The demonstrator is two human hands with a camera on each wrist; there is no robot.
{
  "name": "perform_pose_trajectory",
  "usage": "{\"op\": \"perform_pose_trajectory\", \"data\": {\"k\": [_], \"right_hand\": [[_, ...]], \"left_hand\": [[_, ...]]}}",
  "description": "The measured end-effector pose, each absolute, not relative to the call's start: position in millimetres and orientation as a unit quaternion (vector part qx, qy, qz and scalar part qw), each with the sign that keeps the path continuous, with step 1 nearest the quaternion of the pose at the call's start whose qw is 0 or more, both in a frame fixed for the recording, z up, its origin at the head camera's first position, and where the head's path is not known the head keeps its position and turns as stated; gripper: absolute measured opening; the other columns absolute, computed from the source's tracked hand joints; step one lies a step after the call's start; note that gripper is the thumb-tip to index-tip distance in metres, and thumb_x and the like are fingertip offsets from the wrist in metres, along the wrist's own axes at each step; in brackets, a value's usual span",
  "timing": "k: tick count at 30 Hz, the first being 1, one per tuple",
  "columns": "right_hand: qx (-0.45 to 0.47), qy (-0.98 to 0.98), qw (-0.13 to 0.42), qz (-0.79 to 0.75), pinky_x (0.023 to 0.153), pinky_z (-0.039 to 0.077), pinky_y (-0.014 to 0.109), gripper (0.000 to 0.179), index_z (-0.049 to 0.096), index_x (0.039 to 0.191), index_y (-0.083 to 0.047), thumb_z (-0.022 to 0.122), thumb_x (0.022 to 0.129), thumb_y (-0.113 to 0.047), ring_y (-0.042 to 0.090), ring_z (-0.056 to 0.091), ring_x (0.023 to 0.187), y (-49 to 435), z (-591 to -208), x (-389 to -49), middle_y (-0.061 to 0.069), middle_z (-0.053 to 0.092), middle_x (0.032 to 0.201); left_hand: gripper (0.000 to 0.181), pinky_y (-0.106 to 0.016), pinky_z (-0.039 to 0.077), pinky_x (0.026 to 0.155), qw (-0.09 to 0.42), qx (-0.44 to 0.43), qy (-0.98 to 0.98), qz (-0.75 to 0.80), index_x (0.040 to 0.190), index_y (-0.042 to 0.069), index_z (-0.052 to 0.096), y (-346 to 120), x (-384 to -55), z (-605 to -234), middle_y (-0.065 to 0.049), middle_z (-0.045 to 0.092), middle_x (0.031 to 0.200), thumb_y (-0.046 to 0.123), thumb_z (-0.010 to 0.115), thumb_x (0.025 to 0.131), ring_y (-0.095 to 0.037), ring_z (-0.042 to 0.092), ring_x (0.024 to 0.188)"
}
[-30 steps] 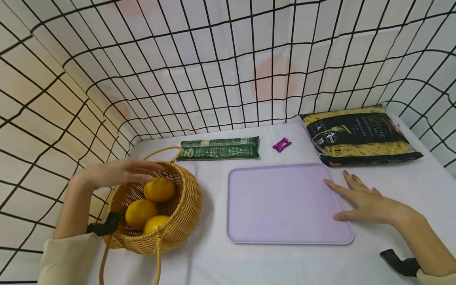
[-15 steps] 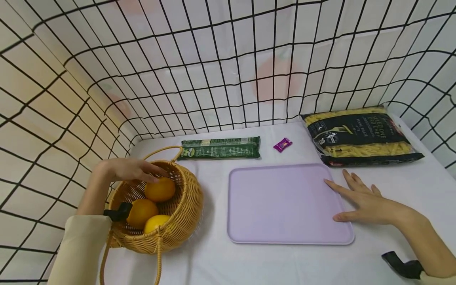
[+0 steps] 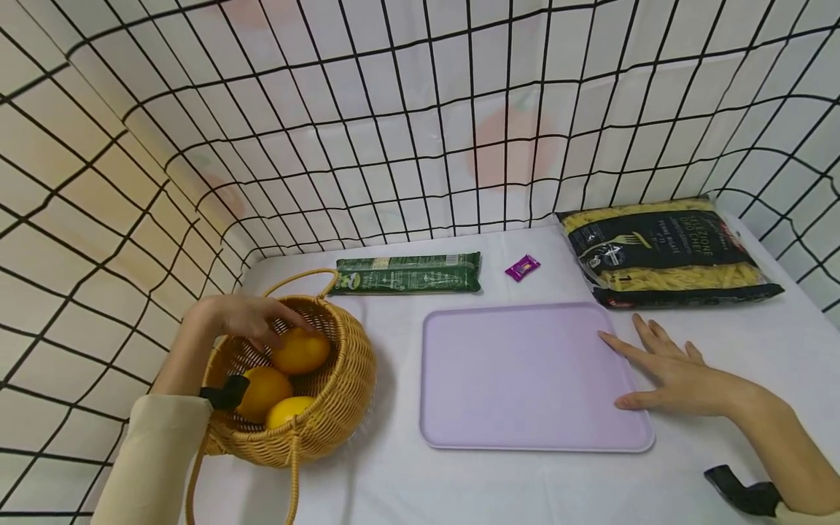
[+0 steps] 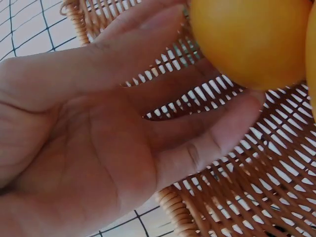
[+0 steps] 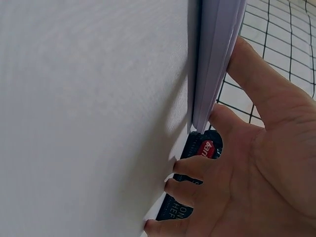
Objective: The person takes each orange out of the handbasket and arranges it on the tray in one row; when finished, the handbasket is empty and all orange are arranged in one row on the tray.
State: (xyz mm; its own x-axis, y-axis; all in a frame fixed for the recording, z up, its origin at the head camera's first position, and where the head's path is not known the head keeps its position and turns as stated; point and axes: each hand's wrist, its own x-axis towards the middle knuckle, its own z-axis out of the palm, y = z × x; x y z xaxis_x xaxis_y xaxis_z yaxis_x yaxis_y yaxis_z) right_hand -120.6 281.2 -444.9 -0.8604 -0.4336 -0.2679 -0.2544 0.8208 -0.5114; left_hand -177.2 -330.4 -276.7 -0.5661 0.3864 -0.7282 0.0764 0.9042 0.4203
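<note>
In the head view my left hand reaches into a wicker basket and grips the upper orange. The left wrist view shows the thumb at this orange and the other fingers reaching round behind it. A second orange and a yellow lemon-like fruit lie lower in the basket. My right hand lies spread at the right edge of a pale purple tray. Thumb and index fingertip touch the tray's rim; the other fingers rest on the cloth.
Behind the tray lie a green packet, a small purple wrapped candy and, at right, a large pasta bag. Black wire grid walls the table at back and sides. The basket's handle hangs toward the front.
My left hand has moved right and down into the basket, its fingers closing round the upper orange, which has shifted slightly right. The right hand stays at the tray.
</note>
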Motion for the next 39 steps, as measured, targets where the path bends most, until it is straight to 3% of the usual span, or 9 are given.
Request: {"op": "perform_pose_trajectory", "data": {"k": [2, 7, 9, 14, 21, 30, 35, 39], "right_hand": [[-0.184, 0.935, 0.189, -0.236, 0.100, -0.002, 0.092, 0.104, 0.019, 0.166, -0.025, 0.078, 0.085, -0.053, 0.064, -0.007, 0.150, 281.7, -445.1, -120.1, 0.041, -0.004, 0.165], [-0.180, 0.935, 0.192, -0.237, 0.100, -0.003, 0.092, 0.104, 0.019, 0.166, -0.025, 0.078, 0.085, -0.053, 0.064, -0.008, 0.150, 282.1, -445.7, -119.9, 0.041, -0.005, 0.165], [-0.180, 0.936, 0.193, -0.235, 0.100, -0.003, 0.092, 0.104, 0.020, 0.166, -0.024, 0.078, 0.085, -0.054, 0.065, -0.008, 0.150, 281.7, -445.9, -120.1, 0.042, -0.004, 0.164], [-0.179, 0.936, 0.194, -0.234, 0.100, -0.003, 0.092, 0.104, 0.021, 0.166, -0.023, 0.078, 0.084, -0.054, 0.065, -0.008, 0.150, 281.4, -445.6, -120.3, 0.042, -0.004, 0.164], [-0.178, 0.936, 0.194, -0.234, 0.100, -0.002, 0.092, 0.104, 0.022, 0.166, -0.022, 0.078, 0.084, -0.053, 0.065, -0.007, 0.150, 281.9, -444.7, -120.1, 0.042, -0.003, 0.164], [-0.183, 0.936, 0.193, -0.232, 0.100, -0.001, 0.092, 0.104, 0.020, 0.166, -0.024, 0.078, 0.085, -0.053, 0.065, -0.007, 0.150, 281.5, -445.8, -120.1, 0.042, -0.003, 0.165], [-0.183, 0.936, 0.193, -0.232, 0.100, -0.002, 0.092, 0.104, 0.020, 0.166, -0.024, 0.078, 0.085, -0.053, 0.065, -0.007, 0.150, 281.0, -445.7, -120.1, 0.041, -0.003, 0.165], [-0.184, 0.936, 0.190, -0.234, 0.100, -0.002, 0.092, 0.104, 0.020, 0.166, -0.024, 0.078, 0.085, -0.053, 0.064, -0.007, 0.150, 281.2, -445.0, -120.0, 0.041, -0.003, 0.165]], "left_hand": [[0.048, -0.040, 0.056, 0.097, 0.447, 0.131, 0.867, 0.174, 0.149, 0.017, 0.057, -328.3, -177.4, -279.6, -0.027, 0.036, 0.161, 0.014, 0.062, 0.102, -0.037, 0.048, 0.131], [0.047, -0.057, 0.044, 0.114, 0.452, 0.154, 0.862, 0.171, 0.148, 0.021, 0.059, -322.6, -180.1, -290.9, -0.021, 0.039, 0.163, 0.025, 0.065, 0.101, -0.042, 0.040, 0.145], [0.047, -0.056, 0.041, 0.117, 0.468, 0.159, 0.849, 0.186, 0.147, 0.021, 0.059, -321.5, -181.5, -296.6, -0.020, 0.038, 0.164, 0.025, 0.066, 0.101, -0.041, 0.037, 0.147], [0.048, -0.039, 0.054, 0.104, 0.508, 0.118, 0.818, 0.242, 0.148, 0.016, 0.057, -320.9, -182.0, -304.2, -0.019, 0.035, 0.164, 0.016, 0.066, 0.101, -0.030, 0.046, 0.135], [0.043, -0.040, 0.059, 0.095, 0.507, 0.079, 0.811, 0.281, 0.140, 0.016, 0.064, -322.5, -180.7, -304.3, -0.017, 0.038, 0.160, 0.005, 0.061, 0.099, -0.026, 0.058, 0.114], [0.042, -0.033, 0.049, 0.095, 0.492, 0.156, 0.819, 0.253, 0.134, 0.013, 0.063, -321.2, -181.5, -314.4, -0.011, 0.054, 0.143, 0.018, 0.076, 0.094, -0.025, 0.046, 0.123], [0.032, -0.033, 0.055, 0.085, 0.482, 0.165, 0.828, 0.235, 0.127, 0.015, 0.069, -319.9, -183.3, -312.8, -0.011, 0.055, 0.140, 0.010, 0.072, 0.095, -0.024, 0.051, 0.111], [0.031, -0.032, 0.050, 0.092, 0.475, 0.160, 0.832, 0.235, 0.127, 0.016, 0.071, -320.7, -183.9, -311.5, -0.011, 0.056, 0.142, 0.010, 0.070, 0.096, -0.025, 0.047, 0.119]]}}
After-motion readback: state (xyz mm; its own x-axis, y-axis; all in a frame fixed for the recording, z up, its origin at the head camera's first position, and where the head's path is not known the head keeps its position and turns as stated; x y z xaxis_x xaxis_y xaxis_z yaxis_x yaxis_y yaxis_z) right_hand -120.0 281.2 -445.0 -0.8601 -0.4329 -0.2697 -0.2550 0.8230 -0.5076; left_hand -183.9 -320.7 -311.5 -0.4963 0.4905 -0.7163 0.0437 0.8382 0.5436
